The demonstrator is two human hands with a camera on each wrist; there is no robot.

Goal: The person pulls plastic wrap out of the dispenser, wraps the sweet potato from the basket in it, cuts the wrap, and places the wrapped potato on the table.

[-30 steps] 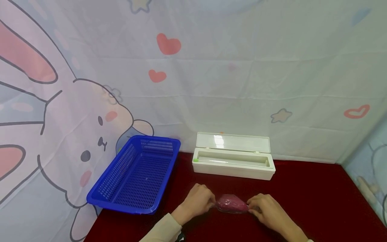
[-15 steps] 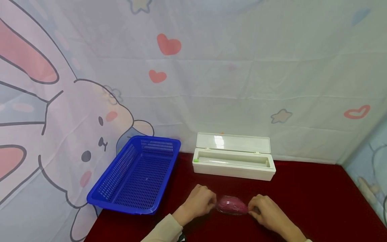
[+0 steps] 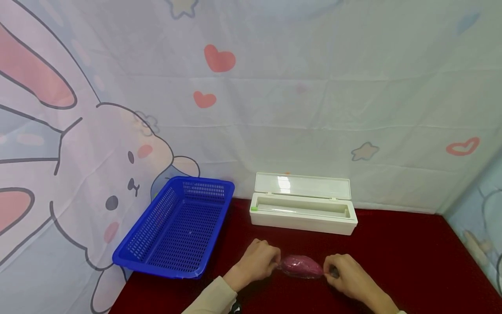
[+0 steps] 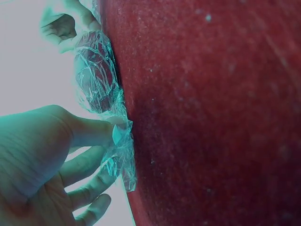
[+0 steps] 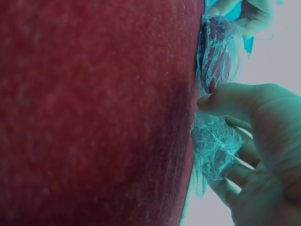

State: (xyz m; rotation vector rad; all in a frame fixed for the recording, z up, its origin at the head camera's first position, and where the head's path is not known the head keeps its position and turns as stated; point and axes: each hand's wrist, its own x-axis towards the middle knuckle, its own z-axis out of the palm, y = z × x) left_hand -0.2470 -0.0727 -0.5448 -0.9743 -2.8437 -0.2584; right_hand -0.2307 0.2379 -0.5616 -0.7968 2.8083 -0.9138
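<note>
In the head view, a tapered, purplish-red item (image 3: 301, 266) like a sweet potato lies lengthwise between the hands, wrapped in clear plastic wrap. My left hand (image 3: 259, 261) pinches the gathered wrap at its left end. At the opposite end, my right hand (image 3: 348, 277) pinches the twisted wrap between thumb and index finger. The left wrist view shows a crumpled tail of plastic wrap (image 4: 126, 160) past the left thumb, with the other fingers loosely bent behind it. A wider bunched tail of wrap (image 5: 214, 141) spreads below the right thumb in the right wrist view.
Behind the hands stands a long white plastic wrap dispenser (image 3: 302, 223), its lid (image 3: 310, 186) raised and a small green slider (image 3: 254, 208) at its left end. A blue perforated basket (image 3: 157, 274) sits at left. A dark red cloth (image 3: 423, 253) covers the table, with a printed curtain behind.
My right hand has shifted slightly right and toward me, its fingers curling more around the wrap end. The wrapped item has come slightly nearer. My left hand has barely moved.
</note>
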